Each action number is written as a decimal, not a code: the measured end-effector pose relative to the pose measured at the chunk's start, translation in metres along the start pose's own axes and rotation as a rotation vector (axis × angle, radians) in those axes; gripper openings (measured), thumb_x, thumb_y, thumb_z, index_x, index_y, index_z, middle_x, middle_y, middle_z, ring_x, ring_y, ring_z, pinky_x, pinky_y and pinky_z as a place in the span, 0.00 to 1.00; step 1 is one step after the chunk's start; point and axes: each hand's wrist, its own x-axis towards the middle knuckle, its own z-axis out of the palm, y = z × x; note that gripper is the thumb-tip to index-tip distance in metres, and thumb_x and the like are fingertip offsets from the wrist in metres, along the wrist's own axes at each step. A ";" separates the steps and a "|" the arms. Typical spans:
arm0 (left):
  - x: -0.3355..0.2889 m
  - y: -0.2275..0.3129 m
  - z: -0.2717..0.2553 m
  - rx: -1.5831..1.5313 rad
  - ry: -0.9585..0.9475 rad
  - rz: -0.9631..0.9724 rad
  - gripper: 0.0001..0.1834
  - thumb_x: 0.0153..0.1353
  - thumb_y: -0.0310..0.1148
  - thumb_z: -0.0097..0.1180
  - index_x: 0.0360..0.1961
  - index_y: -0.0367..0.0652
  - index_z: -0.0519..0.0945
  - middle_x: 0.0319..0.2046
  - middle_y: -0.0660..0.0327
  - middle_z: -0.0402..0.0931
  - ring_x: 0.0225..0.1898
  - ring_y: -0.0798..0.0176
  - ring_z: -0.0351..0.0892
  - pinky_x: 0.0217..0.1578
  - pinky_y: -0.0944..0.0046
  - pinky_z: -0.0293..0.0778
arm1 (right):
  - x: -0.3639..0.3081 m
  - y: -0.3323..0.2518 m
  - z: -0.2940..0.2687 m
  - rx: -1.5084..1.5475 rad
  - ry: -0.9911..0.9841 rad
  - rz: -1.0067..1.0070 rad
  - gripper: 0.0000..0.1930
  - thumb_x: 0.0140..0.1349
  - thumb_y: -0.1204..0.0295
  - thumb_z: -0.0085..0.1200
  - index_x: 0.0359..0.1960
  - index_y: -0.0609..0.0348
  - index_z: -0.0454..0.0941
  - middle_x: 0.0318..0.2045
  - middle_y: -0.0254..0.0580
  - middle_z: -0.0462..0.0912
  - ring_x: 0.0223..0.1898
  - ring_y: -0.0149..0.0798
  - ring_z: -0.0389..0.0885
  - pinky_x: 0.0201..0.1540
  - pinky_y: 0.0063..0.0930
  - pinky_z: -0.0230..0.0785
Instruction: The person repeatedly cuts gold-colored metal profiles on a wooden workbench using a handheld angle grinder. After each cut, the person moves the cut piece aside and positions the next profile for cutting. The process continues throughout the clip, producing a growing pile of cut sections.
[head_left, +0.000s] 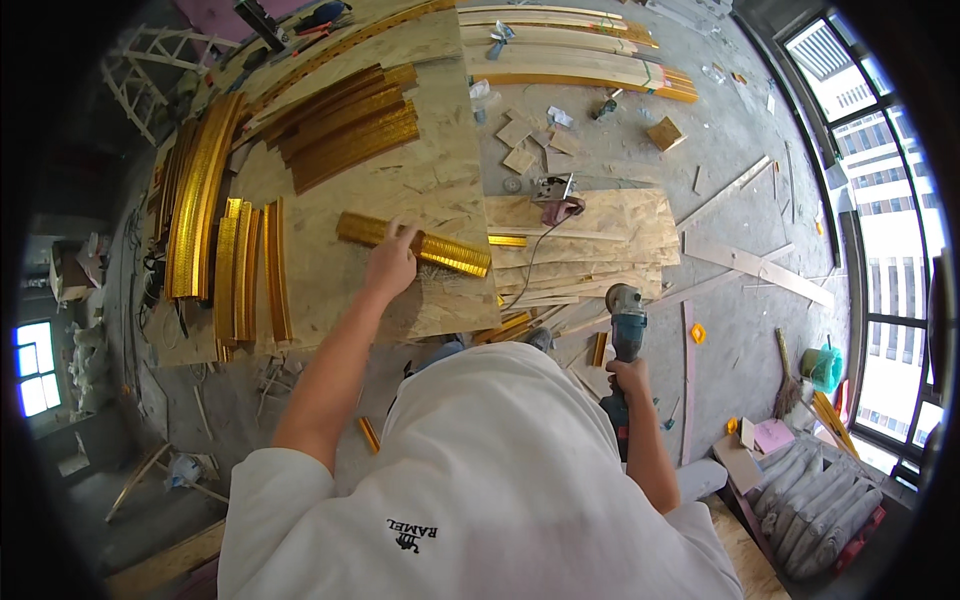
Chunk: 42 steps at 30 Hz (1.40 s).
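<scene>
My left hand grips a short gold moulding piece with a ribbed, shiny face, its fingers over the middle. The piece lies at a slant near the right edge of the wooden board worktop. At my right side, off the worktop, my right hand is closed around the body of a blue-green angle grinder, whose round head points away from me. Longer gold mouldings stand in a row to the left of my left hand, and a stack of gold strips lies farther back.
A corded power saw rests on sheets of board on the floor. Bundled long strips lie at the far right. Wood offcuts and loose battens litter the floor. Grey wrapped bundles and a broom are at right.
</scene>
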 end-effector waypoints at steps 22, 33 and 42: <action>0.003 0.042 0.076 -0.152 0.275 0.515 0.31 0.51 0.50 0.68 0.52 0.43 0.77 0.48 0.53 0.72 0.53 0.46 0.69 0.57 0.47 0.65 | -0.044 -0.092 0.022 -0.152 -0.243 -0.252 0.13 0.51 0.68 0.65 0.29 0.67 0.79 0.19 0.40 0.81 0.19 0.32 0.80 0.22 0.30 0.72; 0.002 0.040 0.079 -0.141 0.344 0.528 0.32 0.52 0.59 0.65 0.49 0.45 0.78 0.44 0.56 0.73 0.50 0.47 0.71 0.53 0.50 0.67 | -0.041 -0.114 0.032 -0.284 -0.306 -0.218 0.14 0.51 0.68 0.67 0.27 0.67 0.78 0.18 0.39 0.80 0.18 0.32 0.79 0.21 0.29 0.71; 0.002 0.040 0.079 -0.148 0.363 0.513 0.31 0.53 0.59 0.63 0.48 0.45 0.79 0.43 0.56 0.74 0.49 0.47 0.72 0.53 0.49 0.67 | -0.043 -0.143 0.027 -0.366 -0.347 -0.209 0.13 0.51 0.69 0.67 0.25 0.66 0.77 0.17 0.38 0.78 0.16 0.32 0.77 0.20 0.29 0.70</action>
